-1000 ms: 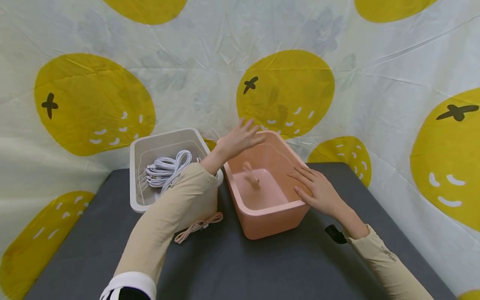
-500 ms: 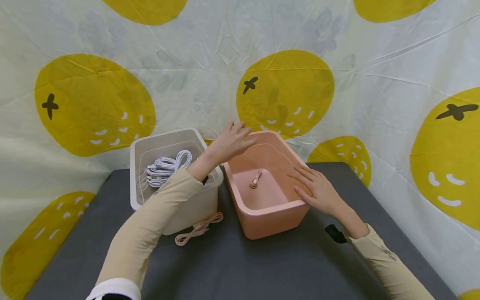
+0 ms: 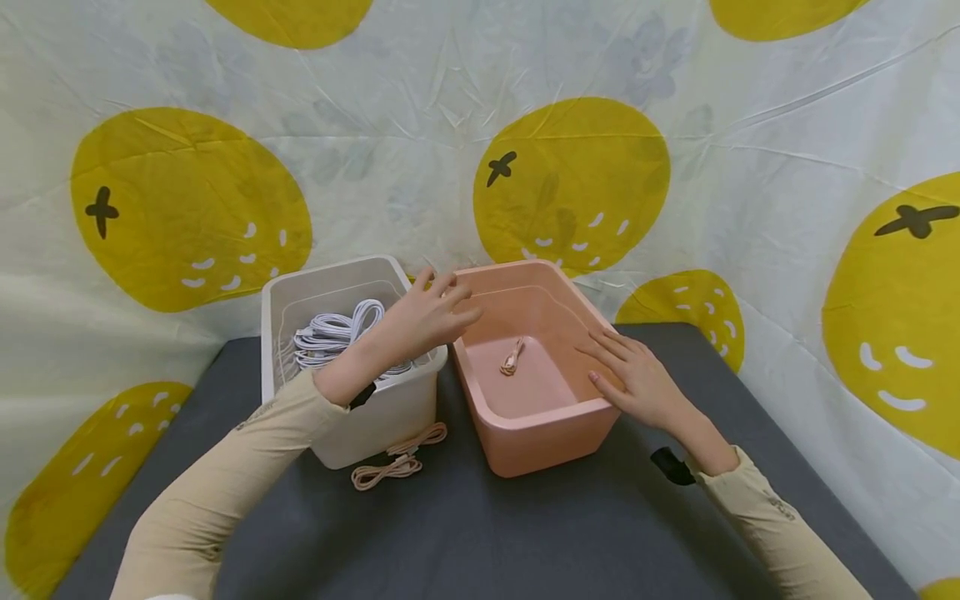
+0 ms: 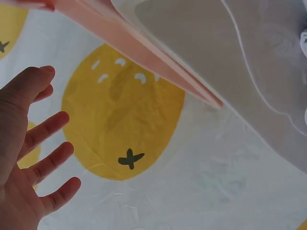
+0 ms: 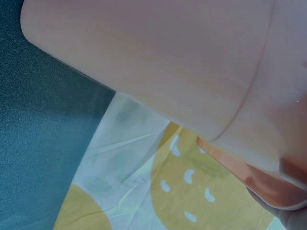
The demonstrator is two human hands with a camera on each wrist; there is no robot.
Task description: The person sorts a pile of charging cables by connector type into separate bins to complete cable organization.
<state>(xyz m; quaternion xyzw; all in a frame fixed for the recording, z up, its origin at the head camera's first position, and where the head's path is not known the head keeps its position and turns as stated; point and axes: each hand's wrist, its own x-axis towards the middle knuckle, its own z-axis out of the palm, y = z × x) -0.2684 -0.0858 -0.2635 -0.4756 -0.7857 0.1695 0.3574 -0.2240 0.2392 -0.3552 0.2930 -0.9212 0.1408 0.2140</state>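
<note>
In the head view my left hand (image 3: 422, 321) is above the right rim of the white bin (image 3: 375, 433), its fingers spread and loosely bent around nothing. The left wrist view shows the same hand (image 4: 33, 143) with nothing in it. My right hand (image 3: 637, 379) rests on the right rim of the pink bin (image 3: 547, 442), fingers lying over the edge. On the pink bin's floor lies a small bundled pink cable (image 3: 512, 358). White cables (image 3: 330, 337) are heaped in the white bin, partly hidden by my left forearm.
Bundled pink cables (image 3: 390, 471) lie on the dark tablecloth (image 3: 510, 533) in front of the white bin. The two bins stand side by side. Behind the table hangs a cloth (image 3: 405, 167) printed with yellow fruit.
My left hand has drawn back leftward from over the pink bin to the white bin's rim. The pink cable, blurred in midair before, now lies on the pink bin's floor. My right hand stays put.
</note>
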